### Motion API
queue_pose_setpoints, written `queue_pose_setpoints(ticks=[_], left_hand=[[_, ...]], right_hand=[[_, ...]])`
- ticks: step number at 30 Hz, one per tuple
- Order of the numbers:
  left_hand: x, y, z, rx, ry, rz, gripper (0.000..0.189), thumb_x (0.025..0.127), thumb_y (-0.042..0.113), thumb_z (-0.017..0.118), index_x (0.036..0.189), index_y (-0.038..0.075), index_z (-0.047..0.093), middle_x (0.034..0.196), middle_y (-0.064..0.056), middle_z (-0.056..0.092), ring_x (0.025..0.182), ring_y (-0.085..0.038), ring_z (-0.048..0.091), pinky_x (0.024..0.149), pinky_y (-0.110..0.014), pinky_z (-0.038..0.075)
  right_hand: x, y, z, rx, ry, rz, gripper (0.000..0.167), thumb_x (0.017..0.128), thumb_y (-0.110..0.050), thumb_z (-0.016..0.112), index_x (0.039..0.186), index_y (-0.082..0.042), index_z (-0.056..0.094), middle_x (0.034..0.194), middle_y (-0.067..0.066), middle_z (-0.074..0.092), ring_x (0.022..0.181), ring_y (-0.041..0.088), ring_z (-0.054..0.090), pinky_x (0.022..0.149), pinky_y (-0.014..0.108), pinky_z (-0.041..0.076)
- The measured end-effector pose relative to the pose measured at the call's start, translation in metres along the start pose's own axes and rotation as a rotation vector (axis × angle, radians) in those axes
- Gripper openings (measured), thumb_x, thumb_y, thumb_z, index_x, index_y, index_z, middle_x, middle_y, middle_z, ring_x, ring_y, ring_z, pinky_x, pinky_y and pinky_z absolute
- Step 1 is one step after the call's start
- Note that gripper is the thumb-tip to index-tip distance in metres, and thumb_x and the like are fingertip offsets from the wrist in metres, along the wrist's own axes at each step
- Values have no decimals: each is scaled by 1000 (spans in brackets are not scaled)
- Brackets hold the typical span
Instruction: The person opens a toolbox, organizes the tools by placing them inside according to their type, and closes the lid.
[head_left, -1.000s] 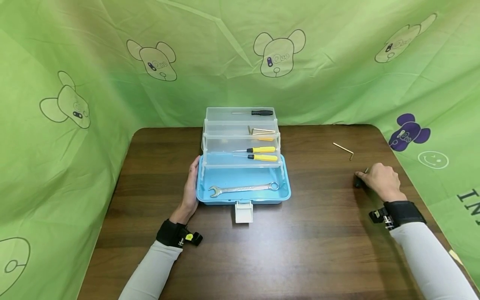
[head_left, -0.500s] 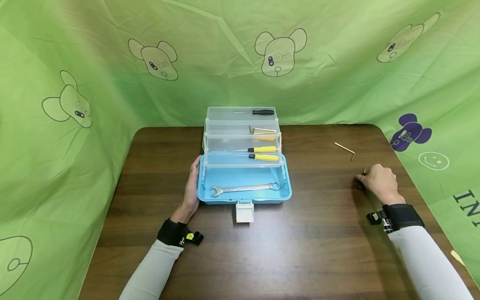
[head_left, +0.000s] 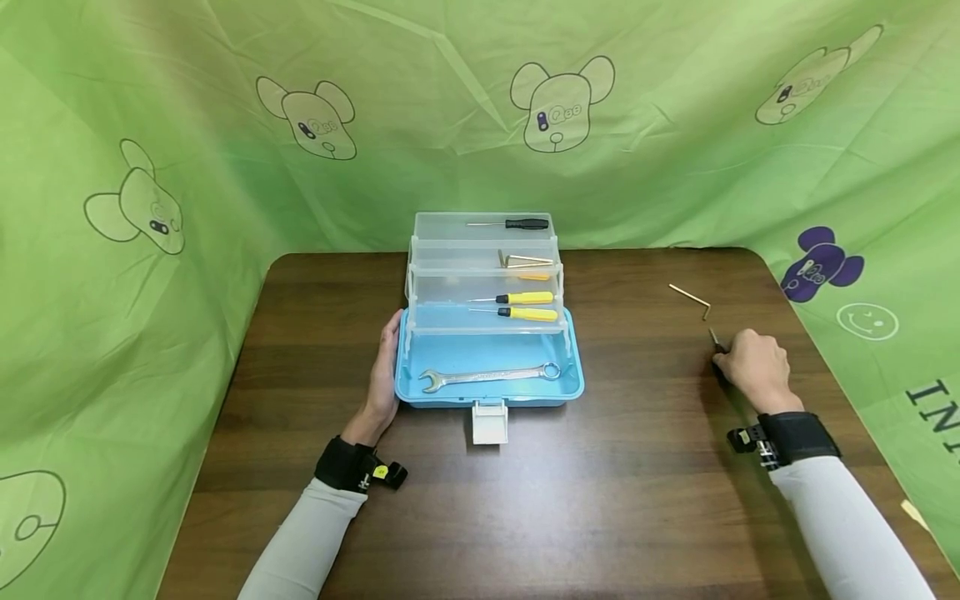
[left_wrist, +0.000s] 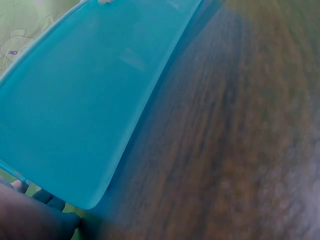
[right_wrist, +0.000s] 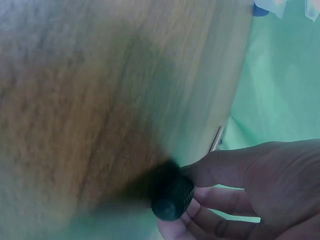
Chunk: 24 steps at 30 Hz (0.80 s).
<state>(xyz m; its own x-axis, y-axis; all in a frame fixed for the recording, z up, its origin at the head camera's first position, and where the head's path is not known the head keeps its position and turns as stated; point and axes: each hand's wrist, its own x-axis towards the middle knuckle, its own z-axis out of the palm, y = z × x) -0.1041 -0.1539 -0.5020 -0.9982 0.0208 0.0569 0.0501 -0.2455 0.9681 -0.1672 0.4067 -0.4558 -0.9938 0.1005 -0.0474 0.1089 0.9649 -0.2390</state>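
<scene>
At the right of the table, my right hand [head_left: 757, 371] pinches the black handle of a screwdriver [right_wrist: 173, 197] between thumb and fingers. Its short metal shaft points away from me in the head view. My left hand [head_left: 384, 367] rests along the left side of a blue toolbox [head_left: 420, 402], fingers stretched out against the wall. Inside the box's bottom lies a combination wrench [head_left: 491, 377]. The raised clear trays hold a black screwdriver [head_left: 527, 224], several yellow-handled screwdrivers [head_left: 531, 314] and gold-coloured hex keys [head_left: 528, 262].
A loose hex key [head_left: 688, 295] lies on the wooden table [head_left: 622, 483], beyond my right hand. The toolbox's white latch [head_left: 490, 423] hangs down toward me. Green printed cloth [head_left: 465, 133] stands close behind the table and along its sides.
My right hand has shifted slightly left and toward me, and the screwdriver in it has turned so its shaft leans further left. The left hand stays against the toolbox.
</scene>
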Motion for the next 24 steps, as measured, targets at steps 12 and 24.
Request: queue_pose_setpoints(ticks=[12,24], left_hand=[[-1,0,0,19,-3,0,70,116,48,15,169,2,8,177,-16,8,164,-27,5,131,-48,4],[0,0,0,12,4,2,67,116,43,13,169,3,9,177,-15,10,163,-26,7,131,-47,5]], right_hand=[[-4,0,4,11,57,-120,30,82,-11,78,57,-7,62,78,38,64,76,68,60,64,73,46],[-6,-6,2,31,104,-225,35,86,-2,69,56,-8,53,62,23,59,66,60,60,62,73,43]])
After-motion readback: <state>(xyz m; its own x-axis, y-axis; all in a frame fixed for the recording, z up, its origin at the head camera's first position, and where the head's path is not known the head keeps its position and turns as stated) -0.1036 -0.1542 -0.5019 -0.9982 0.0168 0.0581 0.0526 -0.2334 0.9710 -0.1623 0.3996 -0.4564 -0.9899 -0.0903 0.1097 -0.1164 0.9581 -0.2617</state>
